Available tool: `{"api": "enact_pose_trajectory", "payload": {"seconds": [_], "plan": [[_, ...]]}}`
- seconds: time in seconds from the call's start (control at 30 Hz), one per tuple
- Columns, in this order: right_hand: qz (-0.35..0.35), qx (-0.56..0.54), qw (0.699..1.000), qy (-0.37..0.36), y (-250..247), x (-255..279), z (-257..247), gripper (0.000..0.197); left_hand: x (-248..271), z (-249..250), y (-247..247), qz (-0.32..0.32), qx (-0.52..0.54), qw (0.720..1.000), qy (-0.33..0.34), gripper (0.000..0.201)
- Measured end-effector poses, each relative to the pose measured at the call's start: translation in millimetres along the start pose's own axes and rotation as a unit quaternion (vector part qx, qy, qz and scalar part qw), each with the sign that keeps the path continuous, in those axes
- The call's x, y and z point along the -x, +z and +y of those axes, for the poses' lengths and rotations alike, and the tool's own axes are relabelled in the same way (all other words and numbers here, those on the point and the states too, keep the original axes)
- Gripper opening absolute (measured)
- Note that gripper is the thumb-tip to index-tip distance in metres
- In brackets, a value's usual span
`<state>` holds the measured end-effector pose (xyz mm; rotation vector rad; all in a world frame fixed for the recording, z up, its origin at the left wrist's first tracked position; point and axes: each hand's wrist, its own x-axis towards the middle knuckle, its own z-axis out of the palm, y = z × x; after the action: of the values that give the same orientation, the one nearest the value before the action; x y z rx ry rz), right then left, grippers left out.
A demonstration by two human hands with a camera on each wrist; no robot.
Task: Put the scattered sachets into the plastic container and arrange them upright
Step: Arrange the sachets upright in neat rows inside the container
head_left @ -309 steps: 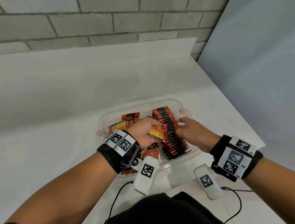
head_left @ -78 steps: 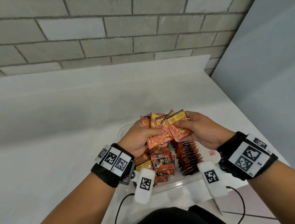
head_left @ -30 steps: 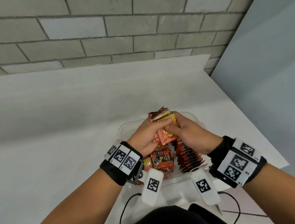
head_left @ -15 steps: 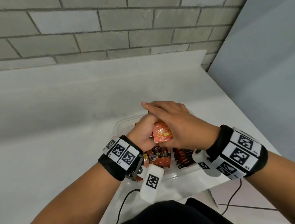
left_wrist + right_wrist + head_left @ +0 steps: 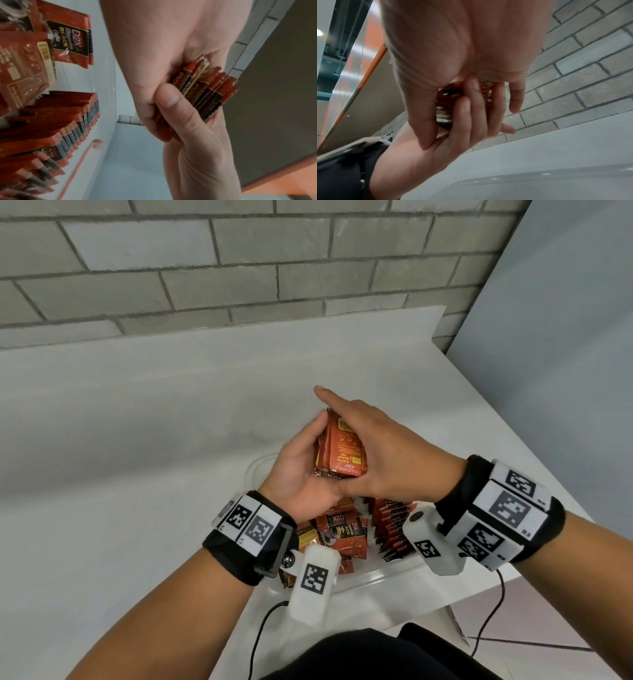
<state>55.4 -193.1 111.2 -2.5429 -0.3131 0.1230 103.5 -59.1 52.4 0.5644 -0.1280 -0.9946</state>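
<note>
A stack of red sachets [image 5: 342, 450] [image 5: 205, 92] hangs above the clear plastic container [image 5: 370, 580]. My left hand [image 5: 305, 467] cups the stack from the left, fingers curled round it. My right hand [image 5: 387, 453] lies flat over the stack's face with straight fingers, its thumb [image 5: 171, 102] against the lower edge. In the right wrist view the left hand's fingers [image 5: 471, 108] wrap the stack [image 5: 445, 105]. Inside the container a row of sachets [image 5: 390, 529] [image 5: 60, 121] stands on edge on the right. Loose sachets [image 5: 342, 532] [image 5: 68, 44] lie flat on the left.
The container sits at the near right corner of a white counter [image 5: 137, 440]. A grey brick wall [image 5: 239, 268] runs behind it and a grey panel [image 5: 565, 337] stands to the right. Cables [image 5: 493, 611] hang from the wrist cameras.
The fanned sachets held between both hands have been squared into one tight stack. My right hand went from pinching them to lying flat over the stack. The view shifted slightly.
</note>
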Motion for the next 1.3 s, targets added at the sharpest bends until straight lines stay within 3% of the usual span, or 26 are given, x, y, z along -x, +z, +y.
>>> {"api": "enact_pose_trajectory", "payload": {"seconds": [0.1,0.33,0.5,0.7,0.8,0.9,0.97,1.03,1.13,1.23,1.3], "plan": [[-0.003,-0.008,1.000,0.003,2.1,-0.8,0.1,0.111,-0.1,-1.1,-3.1,0.008,-0.047,0.999,0.000,0.055],[-0.023,-0.041,0.999,0.022,5.4,-3.1,-0.3,0.115,4.0,2.7,-7.4,-0.005,-0.023,1.000,-0.002,0.060],[-0.050,0.005,0.998,0.039,7.5,-3.9,-8.0,0.118,6.2,2.5,-13.6,0.000,-0.080,0.997,-0.022,0.049],[-0.039,0.014,0.997,0.061,17.2,-12.2,-16.1,0.123,10.9,4.4,-17.3,-0.012,-0.042,0.999,-0.011,0.044],[-0.038,0.003,0.998,0.059,18.9,-14.1,-20.1,0.122,13.4,6.5,-19.3,-0.007,-0.034,0.999,0.005,0.050],[0.005,-0.082,0.993,0.083,14.6,-10.5,-26.4,0.108,20.0,20.1,-28.7,0.007,-0.045,0.998,0.041,0.074],[0.081,-0.164,0.972,0.147,10.7,-7.2,-29.6,0.088,30.5,36.8,-42.2,0.025,-0.063,0.995,0.074,0.078],[0.129,-0.263,0.925,0.241,9.7,-5.6,-27.0,0.072,44.4,55.8,-61.9,0.073,-0.064,0.989,0.108,0.073],[0.071,-0.369,0.849,0.370,19.1,-4.0,-14.6,0.074,65.1,75.7,-91.0,0.152,-0.071,0.977,0.134,0.062],[0.012,-0.385,0.817,0.428,34.6,-3.7,-4.7,0.083,76.5,76.8,-103.2,0.219,-0.108,0.964,0.109,0.034],[-0.009,-0.392,0.805,0.445,44.5,-5.0,-1.3,0.088,77.8,71.1,-104.3,0.243,-0.123,0.959,0.081,0.026]]}}
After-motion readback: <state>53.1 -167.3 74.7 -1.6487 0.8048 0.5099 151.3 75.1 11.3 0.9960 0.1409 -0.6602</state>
